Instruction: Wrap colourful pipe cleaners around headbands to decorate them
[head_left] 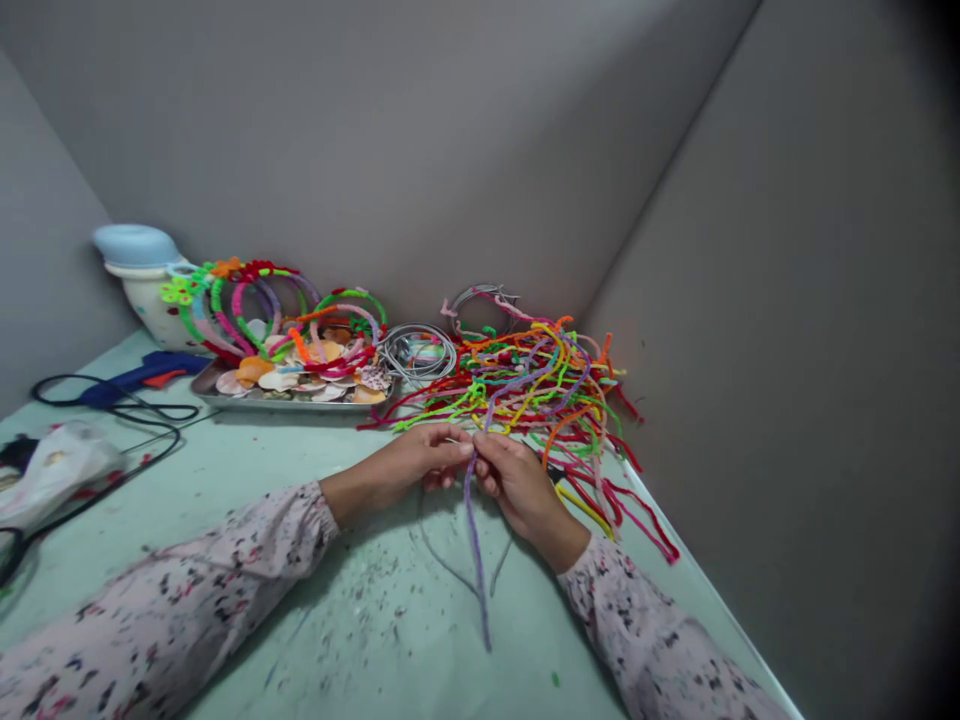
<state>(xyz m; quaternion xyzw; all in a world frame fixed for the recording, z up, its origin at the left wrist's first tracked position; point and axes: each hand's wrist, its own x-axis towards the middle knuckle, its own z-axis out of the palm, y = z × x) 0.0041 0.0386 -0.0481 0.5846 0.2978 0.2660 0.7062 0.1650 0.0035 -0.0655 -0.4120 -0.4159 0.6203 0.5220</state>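
A long purple pipe cleaner (472,530) runs between my two hands, its lower end hanging toward me over the table. My right hand (521,485) pinches it near its middle, thumb and forefinger closed. Right beside it, my left hand (412,465) has its thumb and fingers pressed together on the same pipe cleaner, the fingertips of both hands almost touching. Below the hands are thin grey curved lines (448,568); I cannot tell whether they are wire or shadow. Behind my right hand lies a tangled heap of coloured pipe cleaners (517,385).
A metal tray (292,404) holds shells and several fuzzy headbands (238,305). Coiled grey wire hoops (417,352) lie beside it. At left are a blue glue gun (135,378), a black cord (176,440), a plastic bag (67,465) and a lidded container (154,295). Walls border the table.
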